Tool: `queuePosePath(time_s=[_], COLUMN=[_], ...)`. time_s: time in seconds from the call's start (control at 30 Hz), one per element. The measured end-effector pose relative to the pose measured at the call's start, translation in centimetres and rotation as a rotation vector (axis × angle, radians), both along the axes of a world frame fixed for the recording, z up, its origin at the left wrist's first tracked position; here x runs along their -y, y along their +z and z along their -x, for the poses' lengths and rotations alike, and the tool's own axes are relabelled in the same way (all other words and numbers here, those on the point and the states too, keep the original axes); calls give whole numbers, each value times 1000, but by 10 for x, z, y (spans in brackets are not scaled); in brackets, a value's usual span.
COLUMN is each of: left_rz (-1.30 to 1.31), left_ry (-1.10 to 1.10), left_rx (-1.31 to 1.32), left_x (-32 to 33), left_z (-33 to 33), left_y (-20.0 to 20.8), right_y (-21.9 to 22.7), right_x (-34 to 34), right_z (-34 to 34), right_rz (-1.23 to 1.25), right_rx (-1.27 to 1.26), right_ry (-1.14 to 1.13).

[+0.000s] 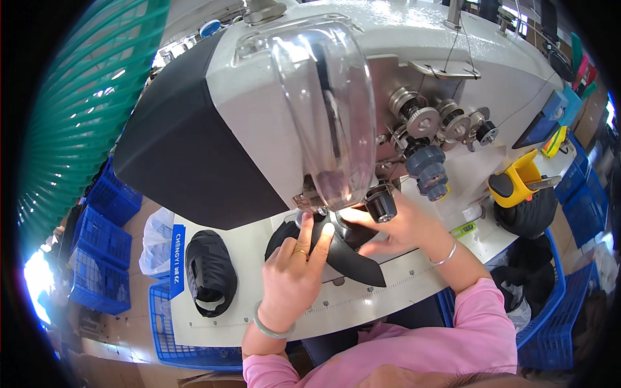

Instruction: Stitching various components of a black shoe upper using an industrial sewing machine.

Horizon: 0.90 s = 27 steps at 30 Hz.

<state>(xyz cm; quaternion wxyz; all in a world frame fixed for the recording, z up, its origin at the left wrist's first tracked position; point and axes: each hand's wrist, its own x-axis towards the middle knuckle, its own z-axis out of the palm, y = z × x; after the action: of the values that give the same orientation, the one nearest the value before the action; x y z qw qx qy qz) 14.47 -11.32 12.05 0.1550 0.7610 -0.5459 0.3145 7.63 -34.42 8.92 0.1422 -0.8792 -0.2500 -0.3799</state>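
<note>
A black shoe upper (352, 260) lies under the head of a white and dark grey sewing machine (242, 119), its pointed end trailing toward me. My left hand (292, 275) grips it from the left, with two fingers stretched along its surface close to the needle area and the others folded. From the right, my right hand (404, 223) holds the upper, index finger reaching in beside the needle area and thumb lower down. The machine's clear shield (326, 110) and a black knob (381, 204) hide the needle and some fingertips.
A black shoe (210, 271) stands on the left of the white worktable (259, 320). To the right are yellow thread snips (517, 181), a green cutter (462, 230) and another dark shoe (527, 210). Blue crates (100, 281) stand at the left; a green ribbed guard (97, 84) hangs upper left.
</note>
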Motion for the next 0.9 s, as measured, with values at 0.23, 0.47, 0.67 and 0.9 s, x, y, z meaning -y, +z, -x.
queuePosePath(time_s=[0.23, 0.47, 0.67, 0.9], left_rz=[174, 306, 205, 139], left_ry=[-83, -17, -12, -95], left_rx=[-230, -455, -38, -86], left_x=[1, 5, 11, 4], left_z=[-6, -2, 1, -5], left_y=[5, 0, 3, -7], right_y=[-13, -1, -2, 4], right_x=[-16, -14, -10, -16], right_z=[-7, 1, -2, 7], right_rz=[39, 21, -124, -121], right_rx=[253, 144, -54, -127], right_ry=[41, 88, 230, 119])
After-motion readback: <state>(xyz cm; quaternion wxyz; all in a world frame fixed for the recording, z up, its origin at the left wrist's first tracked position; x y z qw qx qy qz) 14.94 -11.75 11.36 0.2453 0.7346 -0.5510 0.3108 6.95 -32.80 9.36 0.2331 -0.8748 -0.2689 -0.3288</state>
